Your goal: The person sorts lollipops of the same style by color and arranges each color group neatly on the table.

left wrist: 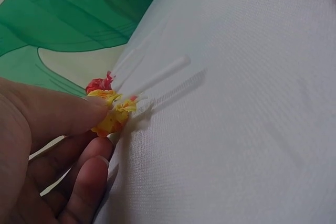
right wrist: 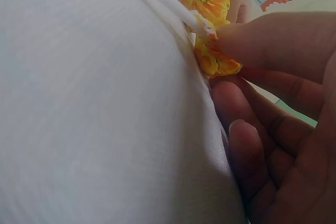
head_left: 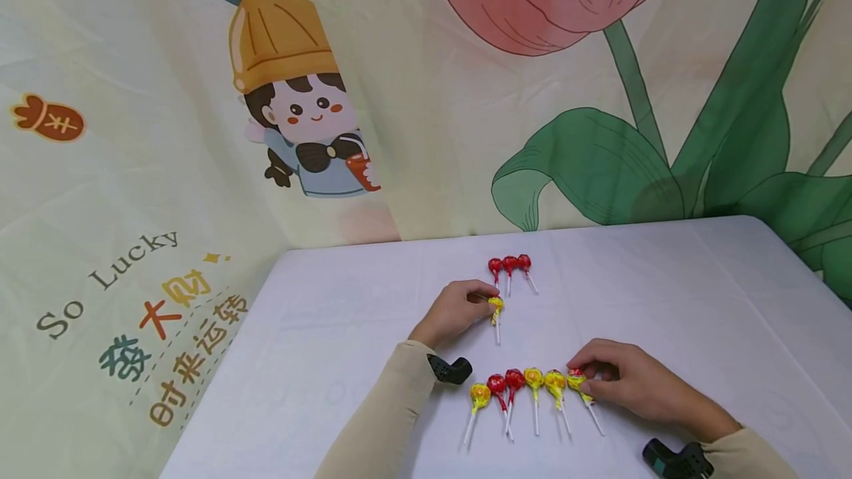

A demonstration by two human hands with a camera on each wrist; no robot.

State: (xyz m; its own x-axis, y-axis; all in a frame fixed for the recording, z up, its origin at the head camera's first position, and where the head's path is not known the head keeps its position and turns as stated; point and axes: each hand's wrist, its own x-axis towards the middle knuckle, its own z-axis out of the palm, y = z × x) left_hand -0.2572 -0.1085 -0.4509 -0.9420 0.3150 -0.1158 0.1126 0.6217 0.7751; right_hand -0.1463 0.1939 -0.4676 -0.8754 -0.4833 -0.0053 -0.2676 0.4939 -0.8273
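Observation:
In the head view my left hand [head_left: 459, 309] pinches a yellow-wrapped lollipop [head_left: 495, 303] by its head, with the white stick pointing toward me. The left wrist view shows thumb and fingers on the yellow wrapper [left wrist: 113, 121], right at the cloth. Just beyond it stand three red lollipops [head_left: 509, 263] side by side. My right hand [head_left: 632, 375] pinches the head of another yellow lollipop [head_left: 576, 381], with some red on its wrapper, at the right end of a front row. In the right wrist view the thumb presses on the yellow wrapper [right wrist: 212, 59].
Left of my right hand, the front row has two red lollipops [head_left: 515, 379] between yellow ones, including one yellow lollipop [head_left: 479, 395] at the left end. White cloth covers the table [head_left: 346, 316]. A printed curtain [head_left: 413, 94] hangs behind its far edge.

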